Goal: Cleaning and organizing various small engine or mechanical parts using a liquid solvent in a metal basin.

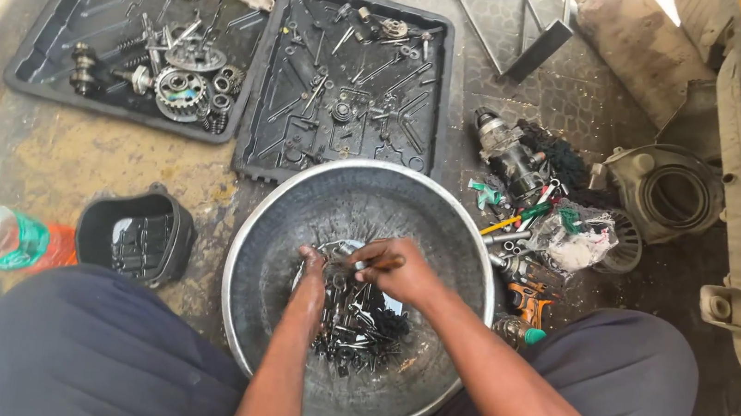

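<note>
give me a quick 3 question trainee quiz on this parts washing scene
1. True or false: both hands are inside the round metal basin.
2. Which hand grips a small brush-like tool? A) left hand B) right hand C) neither
3. Fill in: the gears lie in the ____ black tray of the two.

Key
1. True: both reach among the small dark parts in it.
2. B, the thin tool runs through its fingers.
3. Left; the right tray holds mostly bolts and pins.
</note>
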